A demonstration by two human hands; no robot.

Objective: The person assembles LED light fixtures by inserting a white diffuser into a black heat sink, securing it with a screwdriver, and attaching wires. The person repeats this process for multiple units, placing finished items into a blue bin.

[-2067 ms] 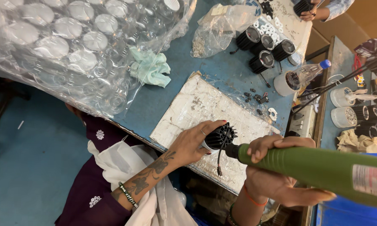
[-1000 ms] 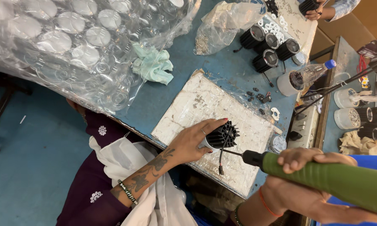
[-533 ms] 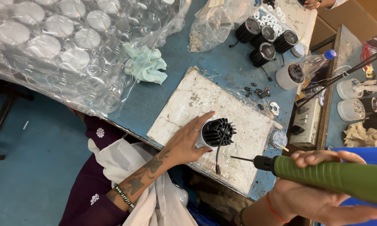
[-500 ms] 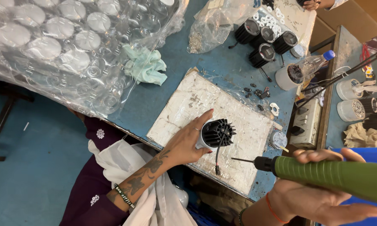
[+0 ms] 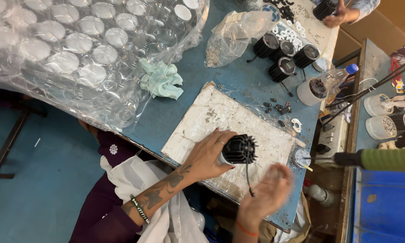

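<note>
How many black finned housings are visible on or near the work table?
5 certain: one under the left hand on the white board; four clustered beyond. A co-worker's and others at the right edge are unclear.

I log positions only. A work board (image 5: 211, 121) lies on the table (image 5: 198, 85), near its front edge. On the board sits a finned housing (image 5: 240, 150), toward the board's right half — my left hand (image 5: 209, 155) rests against its left side, my right hand (image 5: 267, 193) hovers just in front of it, apart. A cloth (image 5: 161, 81) lies behind and left of the board. A bag of round lids (image 5: 76, 54) covers the table's left part. Behind the board, a small bag (image 5: 236, 33); right of that bag, a cluster of housings (image 5: 283, 56). Loose screws (image 5: 276, 108) lie between cluster and board. A powered screwdriver (image 5: 382, 159) hangs right of the table — well apart from both hands.
</note>
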